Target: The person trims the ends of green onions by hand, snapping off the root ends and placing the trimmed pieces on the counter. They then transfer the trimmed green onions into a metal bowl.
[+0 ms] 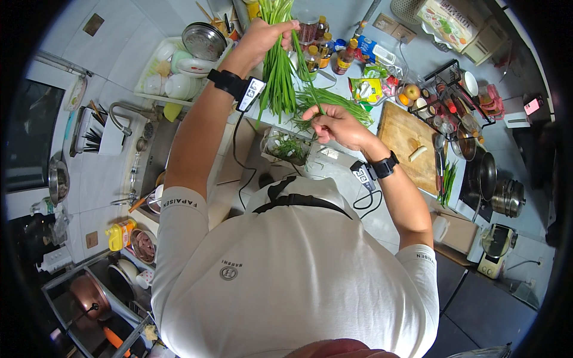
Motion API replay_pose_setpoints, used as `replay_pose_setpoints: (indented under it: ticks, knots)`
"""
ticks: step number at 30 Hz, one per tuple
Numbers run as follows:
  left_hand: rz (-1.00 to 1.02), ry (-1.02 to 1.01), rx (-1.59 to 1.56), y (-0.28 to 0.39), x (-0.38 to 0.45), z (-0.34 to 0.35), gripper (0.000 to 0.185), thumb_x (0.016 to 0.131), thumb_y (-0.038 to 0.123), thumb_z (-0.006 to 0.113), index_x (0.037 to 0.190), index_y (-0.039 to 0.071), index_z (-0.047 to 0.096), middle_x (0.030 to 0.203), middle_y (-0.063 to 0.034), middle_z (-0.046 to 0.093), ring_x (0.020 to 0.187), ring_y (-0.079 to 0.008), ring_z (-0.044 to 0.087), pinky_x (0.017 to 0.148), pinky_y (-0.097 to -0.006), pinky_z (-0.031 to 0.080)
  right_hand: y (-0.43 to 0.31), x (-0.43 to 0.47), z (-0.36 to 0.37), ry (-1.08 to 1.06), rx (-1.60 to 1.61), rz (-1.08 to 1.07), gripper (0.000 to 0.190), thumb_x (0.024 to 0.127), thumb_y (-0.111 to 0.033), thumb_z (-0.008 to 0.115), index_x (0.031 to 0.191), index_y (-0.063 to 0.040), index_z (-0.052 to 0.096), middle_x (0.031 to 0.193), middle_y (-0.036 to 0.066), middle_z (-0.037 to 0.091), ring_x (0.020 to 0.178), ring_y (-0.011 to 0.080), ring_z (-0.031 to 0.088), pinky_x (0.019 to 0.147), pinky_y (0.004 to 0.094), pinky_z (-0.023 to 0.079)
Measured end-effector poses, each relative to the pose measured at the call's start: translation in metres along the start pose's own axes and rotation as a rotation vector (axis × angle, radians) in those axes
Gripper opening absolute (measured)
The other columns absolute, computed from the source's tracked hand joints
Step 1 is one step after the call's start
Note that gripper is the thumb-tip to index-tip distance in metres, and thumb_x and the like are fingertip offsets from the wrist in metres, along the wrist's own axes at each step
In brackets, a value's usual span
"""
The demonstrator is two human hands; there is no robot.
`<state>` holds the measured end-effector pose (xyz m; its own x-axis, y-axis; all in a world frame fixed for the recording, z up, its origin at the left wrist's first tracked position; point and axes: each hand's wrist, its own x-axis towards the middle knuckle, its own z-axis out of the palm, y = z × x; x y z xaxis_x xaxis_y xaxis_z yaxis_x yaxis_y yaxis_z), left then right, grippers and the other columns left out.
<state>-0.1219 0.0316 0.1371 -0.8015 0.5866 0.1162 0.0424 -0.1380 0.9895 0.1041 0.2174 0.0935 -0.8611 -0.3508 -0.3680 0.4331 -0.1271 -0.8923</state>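
My left hand (pixel 268 38) is closed around a thick bunch of long green garlic chives (pixel 277 80), near its pale ends, and the leaves hang down over the counter. Between the fingers of my right hand (pixel 333 127) is the lower end of a few chive leaves (pixel 314 91) that run up to my left hand. Behind my right hand a loose pile of thinner green chives (pixel 347 107) lies on the white counter. Below, a bin (pixel 288 150) holds green scraps.
A wooden cutting board (pixel 405 138) with a pale piece of food (pixel 417 153) lies at the right. Sauce bottles (pixel 344 58) stand at the back. A dish rack (pixel 168 96) with bowls is at the left, above the sink (pixel 154 152). Cables hang from both wrist devices.
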Motion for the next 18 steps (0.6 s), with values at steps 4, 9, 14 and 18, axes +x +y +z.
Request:
replay_pose_setpoints:
  ticks: [4, 9, 14, 18]
  knots:
    - [-0.010, 0.043, -0.017, -0.002, 0.002, -0.012, 0.030, 0.095, 0.024, 0.075, 0.078, 0.000, 0.069, 0.069, -0.0038, 0.061, 0.064, -0.0140, 0.058, 0.073, -0.0333, 0.050, -0.012, -0.010, -0.005, -0.091, 0.257, -0.005, 0.020, 0.106, -0.008, 0.044, 0.119, 0.002, 0.054, 0.077, -0.004, 0.037, 0.062, 0.0070, 0.029, 0.054, 0.0253, 0.028]
    - [-0.060, 0.080, -0.055, -0.008, 0.005, -0.021, 0.027, 0.098, 0.023, 0.072, 0.087, -0.001, 0.069, 0.071, -0.0027, 0.059, 0.064, -0.0143, 0.056, 0.075, -0.0335, 0.048, -0.015, -0.016, -0.005, -0.081, 0.434, -0.078, 0.020, 0.110, -0.012, 0.043, 0.118, 0.001, 0.054, 0.075, -0.004, 0.035, 0.062, 0.0083, 0.030, 0.053, 0.0243, 0.027]
    - [-0.081, 0.103, -0.029, -0.008, 0.001, -0.023, 0.026, 0.098, 0.021, 0.071, 0.105, -0.004, 0.070, 0.071, -0.0010, 0.057, 0.062, -0.0141, 0.055, 0.063, -0.0313, 0.045, -0.004, -0.008, -0.010, -0.050, 0.347, -0.143, 0.021, 0.108, -0.006, 0.039, 0.115, 0.002, 0.057, 0.072, -0.004, 0.035, 0.060, 0.0081, 0.031, 0.052, 0.0245, 0.028]
    - [-0.071, 0.061, -0.018, -0.007, -0.010, -0.018, 0.031, 0.097, 0.023, 0.071, 0.074, 0.001, 0.069, 0.063, -0.0056, 0.060, 0.060, -0.0187, 0.061, 0.084, -0.0366, 0.052, 0.021, 0.007, -0.009, 0.043, 0.170, -0.140, 0.033, 0.107, -0.002, 0.035, 0.125, 0.006, 0.061, 0.071, -0.005, 0.036, 0.059, 0.0080, 0.031, 0.052, 0.0244, 0.029]
